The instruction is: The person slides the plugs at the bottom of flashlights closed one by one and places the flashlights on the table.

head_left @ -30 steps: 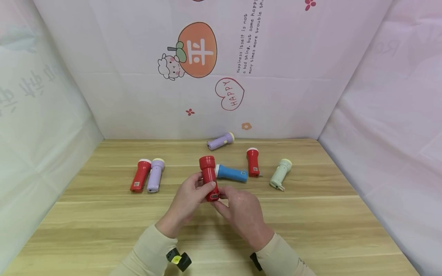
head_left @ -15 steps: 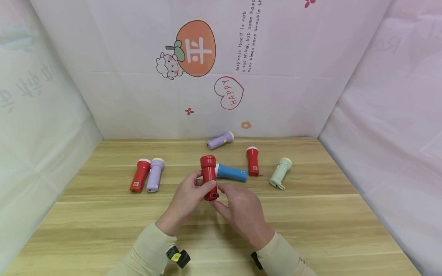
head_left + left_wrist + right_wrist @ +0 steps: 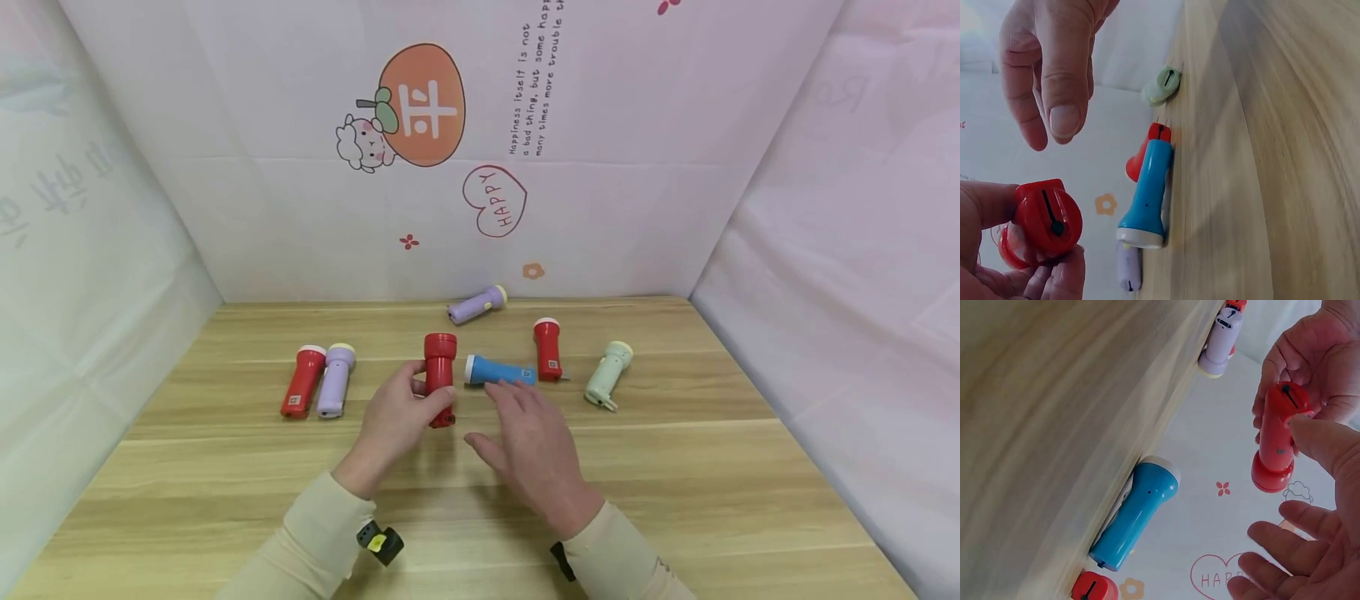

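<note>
A red flashlight (image 3: pixel 439 367) is gripped in my left hand (image 3: pixel 393 421), its wide head pointing away toward the back wall. In the left wrist view the base end of the red flashlight (image 3: pixel 1054 219) shows a dark slot, with thumb and fingers round its body. My right hand (image 3: pixel 536 454) is apart from it, fingers spread and holding nothing. Just beyond the right fingertips lies a blue flashlight (image 3: pixel 498 372) with a white rim; the right wrist view shows the blue flashlight (image 3: pixel 1138 509) on the wood.
On the wooden table (image 3: pixel 450 533), a red flashlight (image 3: pixel 304 383) and a purple one (image 3: pixel 335 383) lie at the left. Another purple one (image 3: pixel 476 306) is at the back; a red one (image 3: pixel 548 350) and a pale green one (image 3: pixel 608 375) lie right. White printed cloth (image 3: pixel 300 225) stands behind.
My right hand has come off the red flashlight and its fingers have spread. My left hand has moved slightly left with the flashlight.
</note>
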The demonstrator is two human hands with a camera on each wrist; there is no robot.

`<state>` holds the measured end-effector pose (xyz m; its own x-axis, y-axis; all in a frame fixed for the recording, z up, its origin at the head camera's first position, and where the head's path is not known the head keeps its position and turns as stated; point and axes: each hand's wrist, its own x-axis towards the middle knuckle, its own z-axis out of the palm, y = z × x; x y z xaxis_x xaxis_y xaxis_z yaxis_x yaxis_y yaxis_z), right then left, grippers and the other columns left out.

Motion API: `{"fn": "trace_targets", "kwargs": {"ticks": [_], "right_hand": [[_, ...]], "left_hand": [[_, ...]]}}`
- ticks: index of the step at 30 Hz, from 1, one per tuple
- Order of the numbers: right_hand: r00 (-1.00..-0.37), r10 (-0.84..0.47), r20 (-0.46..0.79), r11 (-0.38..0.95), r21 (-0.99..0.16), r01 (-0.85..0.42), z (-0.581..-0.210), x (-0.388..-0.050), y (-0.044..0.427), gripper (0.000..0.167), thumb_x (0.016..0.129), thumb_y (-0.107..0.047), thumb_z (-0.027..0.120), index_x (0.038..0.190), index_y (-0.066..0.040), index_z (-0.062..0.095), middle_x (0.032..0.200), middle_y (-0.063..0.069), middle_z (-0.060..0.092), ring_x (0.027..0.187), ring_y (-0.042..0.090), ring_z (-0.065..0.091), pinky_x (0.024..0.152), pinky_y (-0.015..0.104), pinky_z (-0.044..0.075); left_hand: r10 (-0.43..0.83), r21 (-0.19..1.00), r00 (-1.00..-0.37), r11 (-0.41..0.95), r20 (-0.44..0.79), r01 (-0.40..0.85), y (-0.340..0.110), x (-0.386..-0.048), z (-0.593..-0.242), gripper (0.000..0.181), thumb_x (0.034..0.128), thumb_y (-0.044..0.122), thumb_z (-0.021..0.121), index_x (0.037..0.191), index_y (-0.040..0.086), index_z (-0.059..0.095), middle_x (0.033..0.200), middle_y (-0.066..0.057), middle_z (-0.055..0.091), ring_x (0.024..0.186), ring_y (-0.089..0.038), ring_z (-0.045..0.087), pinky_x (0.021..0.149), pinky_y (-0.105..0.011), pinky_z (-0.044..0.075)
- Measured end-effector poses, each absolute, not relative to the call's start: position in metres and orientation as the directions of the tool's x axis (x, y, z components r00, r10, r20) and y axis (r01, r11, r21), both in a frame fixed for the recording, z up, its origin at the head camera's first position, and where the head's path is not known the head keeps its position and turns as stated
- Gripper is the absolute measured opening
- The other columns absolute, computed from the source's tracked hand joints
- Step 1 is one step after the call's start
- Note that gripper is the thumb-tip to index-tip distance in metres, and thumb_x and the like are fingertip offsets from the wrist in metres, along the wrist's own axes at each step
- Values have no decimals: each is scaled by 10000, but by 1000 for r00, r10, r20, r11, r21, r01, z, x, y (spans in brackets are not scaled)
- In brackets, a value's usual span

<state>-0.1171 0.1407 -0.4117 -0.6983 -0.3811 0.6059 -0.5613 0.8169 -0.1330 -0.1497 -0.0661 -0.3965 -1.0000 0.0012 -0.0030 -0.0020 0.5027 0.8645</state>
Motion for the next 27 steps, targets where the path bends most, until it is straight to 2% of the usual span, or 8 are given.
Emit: {"fn": "trace_targets", "kwargs": {"ticks": [4, 10, 16, 19, 23, 27], "right_hand": [[-721, -385, 577, 830, -125, -543, -411, -118, 142, 715, 813, -438, 895, 1338, -16, 655, 1288, 161, 725, 1212, 320, 692, 1087, 491, 524], [-769, -386, 509, 865, -89, -493, -411, -118, 144, 850, 799, -491, 889, 1415, 9, 584, 1374, 269, 646, 1318, 434, 603, 1140, 561, 459], [-819, -372, 436, 898, -55, -437, -412, -117, 145, 983, 780, -580, 869, 1504, -27, 498, 1504, 347, 493, 1422, 522, 456, 1179, 614, 390], [-838, -359, 410, 907, -57, -417, -412, -117, 146, 1019, 771, -606, 864, 1529, -48, 475, 1555, 351, 421, 1435, 557, 412, 1154, 649, 397], [-869, -337, 363, 920, -71, -386, -413, -116, 146, 1045, 777, -630, 846, 1564, -73, 442, 1613, 334, 338, 1467, 573, 347, 1152, 681, 376], [-891, -320, 322, 927, -88, -364, -414, -115, 147, 1060, 787, -632, 836, 1590, -90, 405, 1645, 321, 282, 1492, 573, 296, 1173, 700, 331]], "left_hand": [[-18, 823, -1000, 568, 22, 8, -70, -153, -397, 657, 939, 434, 703, 1468, 84, 529, 1129, -81, 727, 964, -224, 684, 779, -354, 553], [-28, 747, -999, 665, 44, 14, -77, -159, -399, 651, 942, 423, 706, 1451, 54, 537, 1168, -110, 728, 954, -231, 674, 755, -349, 551], [-43, 627, -997, 779, 69, 10, -84, -165, -401, 603, 931, 402, 732, 1366, 12, 584, 1030, -107, 710, 797, -222, 631, 629, -302, 515], [-51, 588, -997, 809, 62, -5, -88, -167, -404, 519, 933, 387, 731, 1273, 14, 611, 890, -84, 668, 708, -213, 607, 571, -288, 496], [-43, 518, -994, 855, 99, 15, -94, -170, -407, 353, 929, 349, 727, 1042, 30, 627, 750, -71, 620, 607, -205, 580, 514, -294, 460], [-43, 439, -992, 898, 121, 15, -101, -174, -410, 316, 924, 315, 726, 943, 26, 602, 737, -87, 589, 604, -226, 560, 513, -318, 439]]}}
